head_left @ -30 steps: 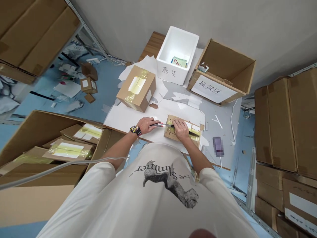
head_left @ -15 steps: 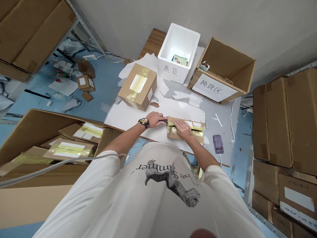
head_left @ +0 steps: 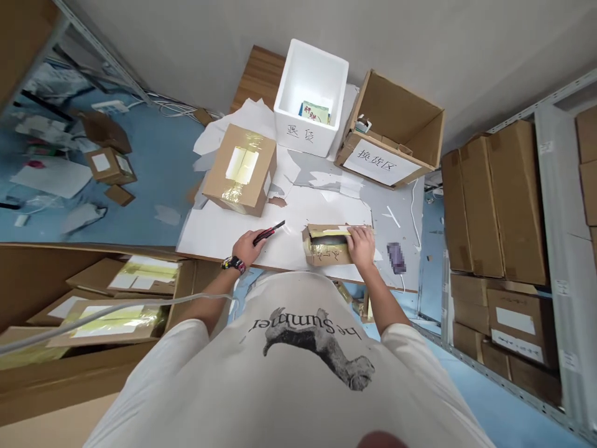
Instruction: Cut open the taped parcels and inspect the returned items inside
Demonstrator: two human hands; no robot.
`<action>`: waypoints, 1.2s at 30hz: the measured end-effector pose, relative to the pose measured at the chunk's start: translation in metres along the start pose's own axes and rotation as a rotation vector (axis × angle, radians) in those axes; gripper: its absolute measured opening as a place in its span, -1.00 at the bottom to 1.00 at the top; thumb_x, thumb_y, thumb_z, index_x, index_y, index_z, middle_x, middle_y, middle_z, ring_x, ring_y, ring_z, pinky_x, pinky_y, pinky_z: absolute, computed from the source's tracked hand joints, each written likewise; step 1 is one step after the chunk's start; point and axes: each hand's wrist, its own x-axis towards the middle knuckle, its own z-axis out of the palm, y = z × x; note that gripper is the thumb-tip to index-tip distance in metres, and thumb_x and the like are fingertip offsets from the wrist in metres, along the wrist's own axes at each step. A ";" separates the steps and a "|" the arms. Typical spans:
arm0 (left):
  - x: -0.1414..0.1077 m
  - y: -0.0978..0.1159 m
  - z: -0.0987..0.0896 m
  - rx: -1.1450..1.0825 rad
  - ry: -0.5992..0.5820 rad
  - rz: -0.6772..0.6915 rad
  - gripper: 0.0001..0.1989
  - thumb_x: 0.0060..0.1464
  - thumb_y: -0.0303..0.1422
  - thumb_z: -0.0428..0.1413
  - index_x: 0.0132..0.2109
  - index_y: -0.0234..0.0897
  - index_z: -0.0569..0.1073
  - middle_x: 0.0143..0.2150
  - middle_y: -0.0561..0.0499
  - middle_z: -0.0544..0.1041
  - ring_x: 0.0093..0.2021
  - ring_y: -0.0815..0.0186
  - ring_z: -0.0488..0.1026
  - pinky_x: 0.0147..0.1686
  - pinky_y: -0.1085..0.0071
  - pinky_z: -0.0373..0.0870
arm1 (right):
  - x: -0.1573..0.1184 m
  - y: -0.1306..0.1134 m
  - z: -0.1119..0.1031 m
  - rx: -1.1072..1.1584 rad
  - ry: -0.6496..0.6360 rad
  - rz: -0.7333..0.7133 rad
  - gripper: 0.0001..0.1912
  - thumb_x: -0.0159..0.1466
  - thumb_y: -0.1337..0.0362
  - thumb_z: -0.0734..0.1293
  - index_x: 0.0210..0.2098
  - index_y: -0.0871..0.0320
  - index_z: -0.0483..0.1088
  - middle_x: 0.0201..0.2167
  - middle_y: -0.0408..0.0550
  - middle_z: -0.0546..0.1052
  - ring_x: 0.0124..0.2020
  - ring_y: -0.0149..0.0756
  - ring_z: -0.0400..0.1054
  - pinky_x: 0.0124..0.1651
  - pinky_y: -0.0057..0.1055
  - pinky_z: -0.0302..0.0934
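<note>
My left hand, closed round a red and black box cutter, is left of the small carton with the blade pointing right and away from me. The small cardboard box lies near the table's front edge, yellow tape along its top and writing on its near side. A dark gap shows along its top, where a flap stands partly raised. My right hand grips that flap at the box's right end; the thumb is hidden. Behind my left hand stands a larger taped carton with white labels.
At the back of the table are a white foam box holding a green packet and an open labelled carton. A phone with a cable lies at right. A big carton of parcels stands left; stacked boxes fill the right shelf.
My left hand has drawn the box cutter away from the small box to the left. My right hand has shifted to the box's right end, and the gap along its top is wider.
</note>
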 end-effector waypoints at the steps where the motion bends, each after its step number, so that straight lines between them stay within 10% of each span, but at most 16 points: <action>1: 0.000 -0.005 0.008 -0.002 -0.012 -0.067 -0.44 0.49 -0.07 0.10 0.44 -0.20 0.64 0.15 -0.24 0.68 0.18 -0.10 0.62 0.20 0.12 0.52 | -0.003 0.005 -0.002 -0.016 0.014 0.058 -0.58 0.67 0.14 0.24 0.26 0.07 0.69 0.22 0.20 0.73 0.31 0.18 0.46 0.57 0.25 0.12; 11: 0.041 0.005 0.053 0.045 0.007 -0.201 -0.23 0.38 -0.11 0.25 0.59 -0.39 0.44 0.44 -0.49 0.50 0.48 -0.35 0.37 0.49 -0.20 0.32 | 0.003 0.019 -0.018 0.000 0.008 0.216 -0.64 0.64 0.00 0.35 0.06 0.07 0.71 0.03 0.21 0.74 0.17 0.15 0.47 0.37 0.04 0.33; 14: 0.033 0.035 0.063 -0.217 0.028 -0.132 -0.26 0.46 -0.05 0.18 0.60 -0.34 0.41 0.45 -0.41 0.54 0.45 -0.23 0.47 0.51 -0.10 0.35 | -0.041 0.026 -0.026 0.059 -0.025 0.192 -0.60 0.62 -0.06 0.34 0.07 0.04 0.72 0.10 0.17 0.74 0.23 0.13 0.48 0.46 0.10 0.27; 18: 0.019 0.092 0.081 -0.539 -0.261 -0.129 -0.14 0.46 0.24 0.15 0.65 -0.16 0.37 0.46 -0.29 0.61 0.28 -0.18 0.66 0.37 -0.05 0.49 | -0.077 0.038 -0.020 0.181 0.103 0.412 -0.42 0.55 -0.25 0.33 0.19 0.08 0.64 0.37 0.28 0.61 0.32 0.15 0.48 0.45 0.11 0.31; 22: 0.017 0.137 0.097 -0.553 -0.440 -0.142 0.15 0.31 0.37 0.24 0.76 -0.12 0.12 0.48 -0.30 0.61 0.31 -0.30 0.67 0.33 -0.11 0.50 | -0.061 0.045 0.003 0.354 0.234 0.797 -0.32 0.47 -0.33 0.34 0.20 0.14 0.47 0.08 0.23 0.71 0.01 0.06 0.60 0.26 -0.03 0.43; 29: 0.033 0.152 0.100 -0.432 -0.392 -0.173 0.10 0.30 0.26 0.28 0.74 -0.15 0.17 0.38 -0.31 0.69 0.33 -0.36 0.66 0.34 -0.12 0.49 | -0.036 0.060 0.032 0.522 0.070 0.864 -0.55 0.38 -0.21 0.42 -0.04 0.01 0.65 -0.07 0.08 0.79 0.09 0.12 0.63 0.34 0.03 0.45; 36: 0.030 0.157 0.099 -0.731 -0.157 -0.018 -0.06 0.26 -0.19 0.25 0.71 -0.06 0.19 0.37 -0.14 0.66 0.51 0.01 0.52 0.53 0.04 0.43 | -0.033 0.053 0.040 0.909 0.265 0.771 -0.35 0.30 0.00 0.44 0.30 0.17 0.63 0.29 0.18 0.71 0.38 0.06 0.55 0.52 0.03 0.39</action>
